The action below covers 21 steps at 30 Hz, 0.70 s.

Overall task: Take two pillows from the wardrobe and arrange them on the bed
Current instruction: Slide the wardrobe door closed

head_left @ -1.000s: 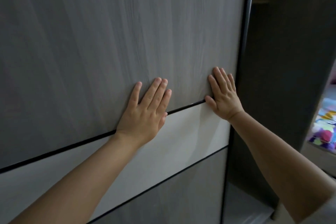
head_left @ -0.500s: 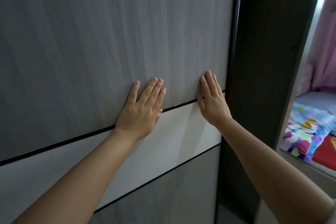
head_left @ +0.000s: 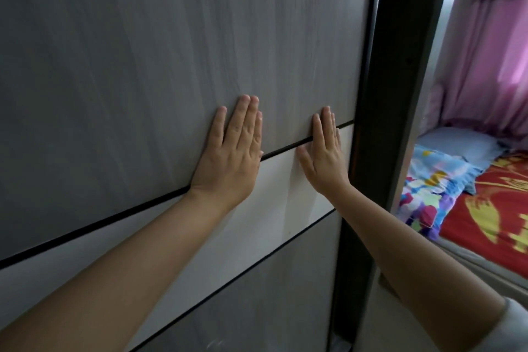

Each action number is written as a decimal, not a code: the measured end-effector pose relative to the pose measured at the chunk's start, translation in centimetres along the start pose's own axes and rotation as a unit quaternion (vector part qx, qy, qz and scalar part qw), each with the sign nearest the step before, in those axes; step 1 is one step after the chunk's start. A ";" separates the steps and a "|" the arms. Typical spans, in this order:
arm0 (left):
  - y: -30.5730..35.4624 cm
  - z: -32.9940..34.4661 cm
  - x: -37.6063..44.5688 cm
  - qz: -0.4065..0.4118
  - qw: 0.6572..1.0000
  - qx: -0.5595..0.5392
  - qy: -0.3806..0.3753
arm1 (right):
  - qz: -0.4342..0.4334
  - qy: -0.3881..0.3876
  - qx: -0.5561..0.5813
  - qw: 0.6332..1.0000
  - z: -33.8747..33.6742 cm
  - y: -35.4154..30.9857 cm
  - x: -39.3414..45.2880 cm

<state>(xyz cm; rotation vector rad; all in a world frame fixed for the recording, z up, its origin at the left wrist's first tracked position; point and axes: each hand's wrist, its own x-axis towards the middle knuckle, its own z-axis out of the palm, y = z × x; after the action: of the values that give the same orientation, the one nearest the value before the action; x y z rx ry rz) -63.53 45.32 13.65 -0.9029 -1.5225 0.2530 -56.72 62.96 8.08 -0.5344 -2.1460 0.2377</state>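
A grey wood-grain sliding wardrobe door (head_left: 128, 71) with a white band across it fills most of the view. My left hand (head_left: 231, 157) lies flat on it, fingers up. My right hand (head_left: 324, 157) presses flat close to the door's right edge. Neither hand holds anything. Right of the door's dark edge strip, a narrow dark gap (head_left: 383, 123) shows the wardrobe's inside wall. The bed (head_left: 491, 208), with a red and yellow sheet, lies at the far right. On it lie a blue pillow (head_left: 457, 143) and a colourful patterned pillow (head_left: 428, 188). The wardrobe's contents are hidden.
A pink curtain (head_left: 491, 46) hangs behind the bed at the upper right. The wardrobe's side panel (head_left: 423, 80) stands between the door and the bed. A white sleeve (head_left: 514, 326) shows at my right forearm.
The door has slid to the right with both hands on it, and the dark opening has narrowed. The view has turned right, so more of the bed and curtain shows.
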 end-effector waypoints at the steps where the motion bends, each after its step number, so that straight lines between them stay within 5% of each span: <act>1: 0.8 0.2 0.8 -0.002 1.000 0.004 -0.001 | 0.002 0.003 0.005 1.000 -0.1 1.1 0.5; 21: 13.8 2.5 13.4 -0.048 0.996 0.027 -0.072 | -0.139 0.016 -0.016 0.990 -1.5 19.1 6.7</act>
<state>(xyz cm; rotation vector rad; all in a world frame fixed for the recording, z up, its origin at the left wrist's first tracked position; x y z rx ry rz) -59.28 64.25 14.34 -0.7802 -1.6806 0.2925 -53.42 82.95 7.01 -0.2495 -2.1664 0.0399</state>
